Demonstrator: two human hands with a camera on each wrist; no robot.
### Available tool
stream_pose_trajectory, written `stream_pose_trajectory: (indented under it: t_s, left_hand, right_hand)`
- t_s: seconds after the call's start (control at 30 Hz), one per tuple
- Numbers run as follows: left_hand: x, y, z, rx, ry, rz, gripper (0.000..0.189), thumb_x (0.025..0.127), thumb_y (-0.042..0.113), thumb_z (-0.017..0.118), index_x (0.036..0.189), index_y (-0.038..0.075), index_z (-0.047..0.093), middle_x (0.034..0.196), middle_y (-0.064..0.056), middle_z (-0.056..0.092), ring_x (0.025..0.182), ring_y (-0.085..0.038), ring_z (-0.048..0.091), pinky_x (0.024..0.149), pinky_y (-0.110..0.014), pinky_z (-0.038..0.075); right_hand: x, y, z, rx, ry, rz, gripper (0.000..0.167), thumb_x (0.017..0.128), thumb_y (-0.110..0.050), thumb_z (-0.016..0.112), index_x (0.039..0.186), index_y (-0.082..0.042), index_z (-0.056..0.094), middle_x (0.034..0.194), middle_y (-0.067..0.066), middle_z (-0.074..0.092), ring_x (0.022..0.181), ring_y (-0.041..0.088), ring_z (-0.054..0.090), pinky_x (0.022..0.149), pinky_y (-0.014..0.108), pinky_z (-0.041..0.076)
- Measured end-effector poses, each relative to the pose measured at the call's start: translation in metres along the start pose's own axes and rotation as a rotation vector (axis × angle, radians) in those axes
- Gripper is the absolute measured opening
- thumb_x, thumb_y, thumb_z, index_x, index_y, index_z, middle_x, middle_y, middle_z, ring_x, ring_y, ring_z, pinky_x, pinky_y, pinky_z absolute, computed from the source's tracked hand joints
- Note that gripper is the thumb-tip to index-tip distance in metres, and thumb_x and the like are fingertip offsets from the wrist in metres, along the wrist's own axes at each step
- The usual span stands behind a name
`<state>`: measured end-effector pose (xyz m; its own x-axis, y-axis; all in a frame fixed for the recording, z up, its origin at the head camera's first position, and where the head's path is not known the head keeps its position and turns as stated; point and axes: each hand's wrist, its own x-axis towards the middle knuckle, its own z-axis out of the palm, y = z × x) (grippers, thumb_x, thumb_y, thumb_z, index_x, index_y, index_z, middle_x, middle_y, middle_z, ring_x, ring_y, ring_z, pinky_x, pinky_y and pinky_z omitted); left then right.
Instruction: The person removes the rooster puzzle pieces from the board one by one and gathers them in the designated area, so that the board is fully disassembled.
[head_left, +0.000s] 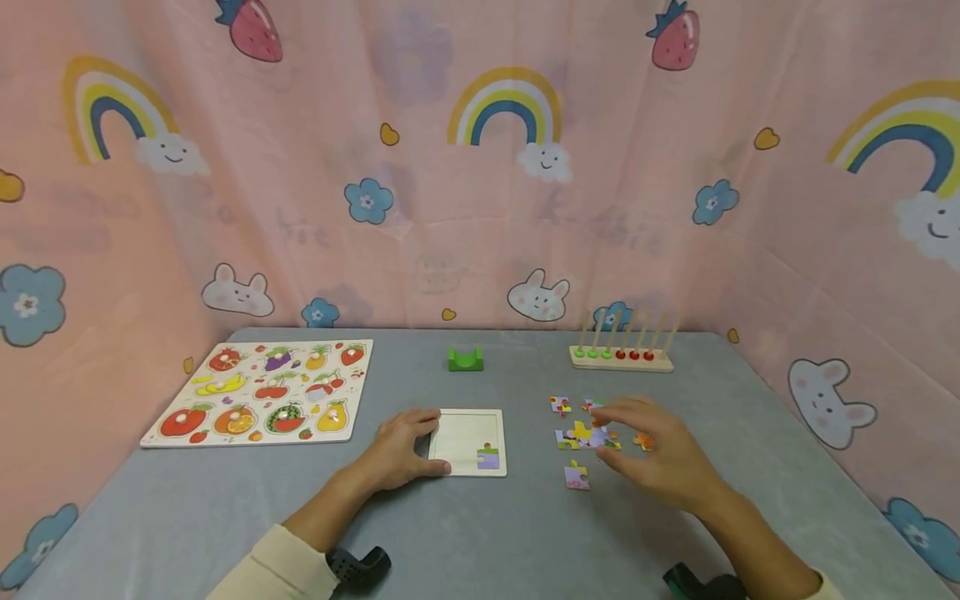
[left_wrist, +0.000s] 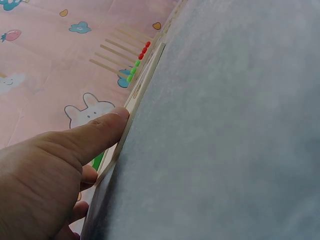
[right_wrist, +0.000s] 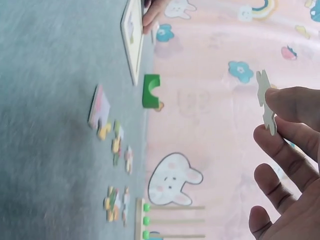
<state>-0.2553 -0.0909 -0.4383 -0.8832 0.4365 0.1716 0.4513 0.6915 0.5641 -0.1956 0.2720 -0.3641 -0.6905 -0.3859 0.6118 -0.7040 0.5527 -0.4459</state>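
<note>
My left hand (head_left: 401,450) grips the left side of a pale square puzzle tray (head_left: 459,435), its thumb lying on the near edge. A purple and green jigsaw piece (head_left: 488,458) sits in the tray's near right corner. In the right wrist view, my right hand (right_wrist: 295,145) pinches a jigsaw piece (right_wrist: 262,90) between thumb and index finger; its pale edge faces the camera. That hand is above several loose jigsaw pieces, including a purple one (head_left: 577,477) nearest me and an orange one (head_left: 643,441) beside the hand.
A fruit peg board (head_left: 357,400) lies at the left. Toward the back stand a green notched block (head_left: 466,361) and a wooden bead counter (head_left: 621,360) with green and red beads. A pink printed curtain (head_left: 465,233) encloses the grey table (head_left: 480,533).
</note>
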Motion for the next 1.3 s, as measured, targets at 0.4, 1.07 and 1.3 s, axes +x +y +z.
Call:
stream_pose_trajectory:
  t_s: [0.4, 1.07, 1.3]
  left_hand:
    - [0.001, 0.001, -0.001, -0.012, 0.003, -0.003, 0.074, 0.075, 0.033, 0.084, 0.132, -0.004, 0.056, 0.140, -0.011, 0.049, 0.133, -0.035, 0.036, 0.106, -0.057, 0.018]
    - [0.001, -0.001, 0.001, -0.020, 0.009, 0.025, 0.073, 0.074, 0.031, 0.084, 0.131, -0.005, 0.056, 0.139, -0.012, 0.050, 0.132, -0.035, 0.037, 0.105, -0.058, 0.018]
    - [0.001, -0.001, 0.000, -0.008, 0.010, 0.027, 0.073, 0.075, 0.033, 0.084, 0.131, -0.005, 0.056, 0.139, -0.012, 0.050, 0.132, -0.035, 0.037, 0.105, -0.059, 0.018]
  right_hand:
    - [-0.022, 0.019, -0.009, -0.053, -0.027, 0.119, 0.045, 0.074, -0.008, 0.084, 0.116, -0.017, 0.071, 0.112, -0.007, 0.065, 0.102, 0.009, 0.053, 0.082, 0.028, 0.043]
    - [-0.052, 0.052, -0.002, -0.059, -0.183, 0.302, 0.041, 0.080, -0.020, 0.080, 0.118, -0.010, 0.068, 0.104, -0.008, 0.066, 0.096, 0.017, 0.056, 0.072, 0.040, 0.045]
    - [-0.054, 0.060, 0.001, -0.034, -0.233, 0.353, 0.044, 0.079, -0.016, 0.081, 0.121, -0.012, 0.068, 0.100, -0.012, 0.064, 0.098, 0.017, 0.055, 0.082, 0.039, 0.045]
